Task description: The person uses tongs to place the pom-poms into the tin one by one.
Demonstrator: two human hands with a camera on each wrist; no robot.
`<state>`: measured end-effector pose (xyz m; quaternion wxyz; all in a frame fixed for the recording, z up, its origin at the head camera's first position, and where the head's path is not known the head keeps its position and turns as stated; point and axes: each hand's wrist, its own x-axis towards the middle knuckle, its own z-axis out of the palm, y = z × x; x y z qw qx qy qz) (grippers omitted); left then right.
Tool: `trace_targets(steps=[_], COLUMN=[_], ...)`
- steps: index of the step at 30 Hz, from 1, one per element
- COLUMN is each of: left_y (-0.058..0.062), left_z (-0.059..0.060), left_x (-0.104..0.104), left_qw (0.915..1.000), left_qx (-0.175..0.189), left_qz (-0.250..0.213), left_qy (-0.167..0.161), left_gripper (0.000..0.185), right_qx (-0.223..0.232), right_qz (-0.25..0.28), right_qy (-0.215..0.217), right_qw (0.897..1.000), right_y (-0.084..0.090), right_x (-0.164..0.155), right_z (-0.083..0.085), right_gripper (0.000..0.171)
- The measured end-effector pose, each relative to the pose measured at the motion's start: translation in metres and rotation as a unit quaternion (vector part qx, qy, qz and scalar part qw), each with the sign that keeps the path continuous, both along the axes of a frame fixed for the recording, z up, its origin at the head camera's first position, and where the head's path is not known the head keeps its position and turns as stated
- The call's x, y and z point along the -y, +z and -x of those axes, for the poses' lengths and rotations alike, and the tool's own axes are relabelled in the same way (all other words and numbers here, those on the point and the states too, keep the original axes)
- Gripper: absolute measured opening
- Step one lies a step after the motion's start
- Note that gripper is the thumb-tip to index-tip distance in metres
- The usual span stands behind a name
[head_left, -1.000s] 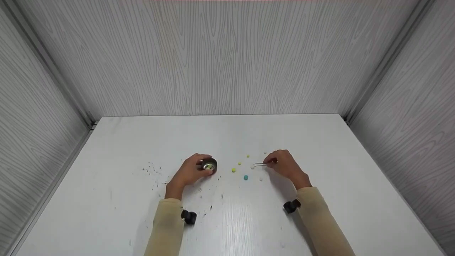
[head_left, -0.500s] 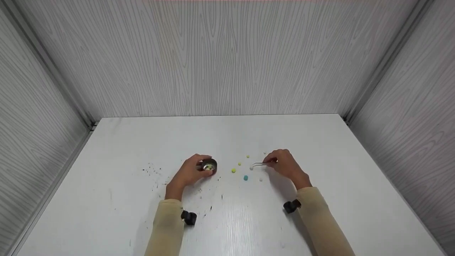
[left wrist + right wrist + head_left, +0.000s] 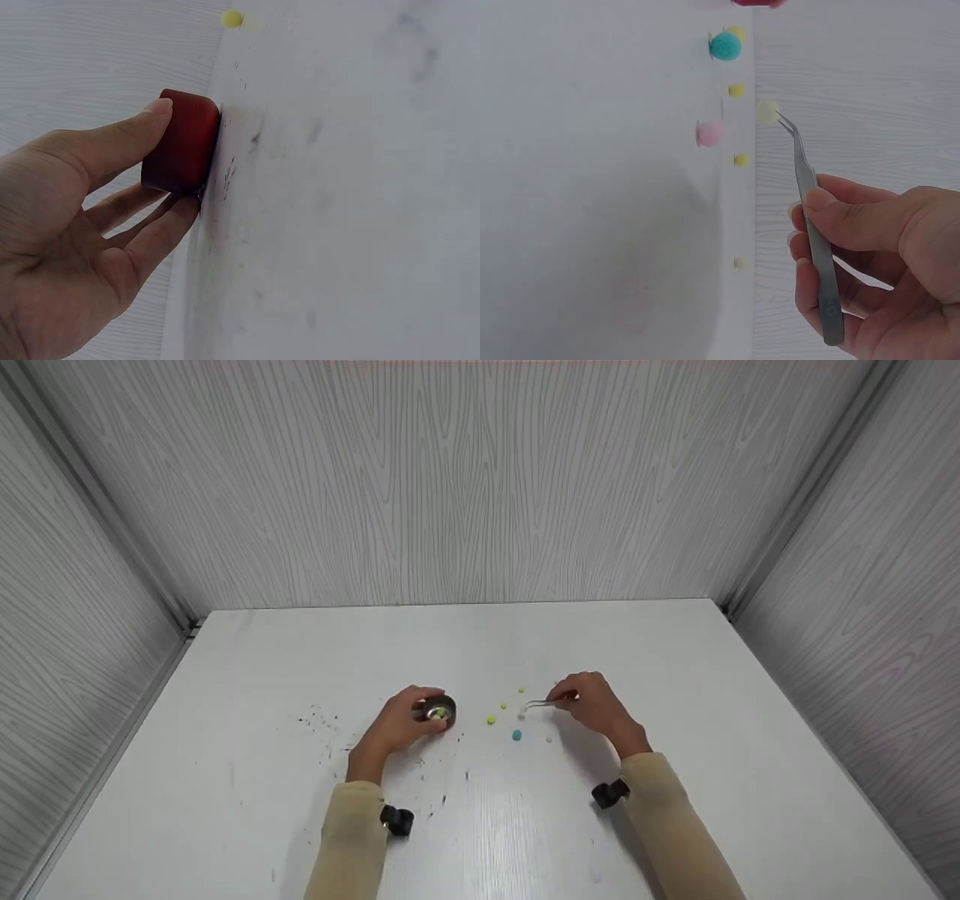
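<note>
My left hand [image 3: 394, 729] grips a small round cup [image 3: 184, 142], red outside and shiny inside, thumb on one side and fingers on the other. It sits on the table, and a few small balls show inside it in the head view. My right hand [image 3: 598, 709] holds bent-tip metal tweezers [image 3: 821, 262] between thumb and fingers. At their points is a pale yellowish pom-pom [image 3: 766, 112], raised off the table in the right wrist view. A teal pom-pom [image 3: 725, 46], a pink pom-pom [image 3: 709, 133] and several small yellow ones [image 3: 737, 90] lie nearby.
The white table [image 3: 300, 660] carries dark specks and scuffs [image 3: 322, 720] left of the cup. Another pale pom-pom [image 3: 739, 263] lies farther off, beyond the yellow ones. Wood-grain panels [image 3: 465, 487] enclose the table at the back and both sides.
My right hand has shifted slightly left, carrying the tweezers and the pale pom-pom a little toward the cup. The left hand keeps its hold on the cup.
</note>
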<state>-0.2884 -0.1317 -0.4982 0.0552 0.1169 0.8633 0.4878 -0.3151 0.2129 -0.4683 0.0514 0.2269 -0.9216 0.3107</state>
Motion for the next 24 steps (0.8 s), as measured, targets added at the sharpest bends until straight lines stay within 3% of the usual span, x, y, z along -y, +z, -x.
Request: trace_targets(steps=[24], left_y=[-0.001], left_z=[0.0], left_x=[0.001], left_qw=[1.0], left_qx=[0.001], left_qz=[0.007], left_qy=[0.006], left_gripper=[0.055], right_qx=[-0.013], right_qz=[0.005], right_qy=[0.027], right_qw=[1.0], right_y=[0.008], right_x=[0.018], right_z=[0.003], right_gripper=[0.018])
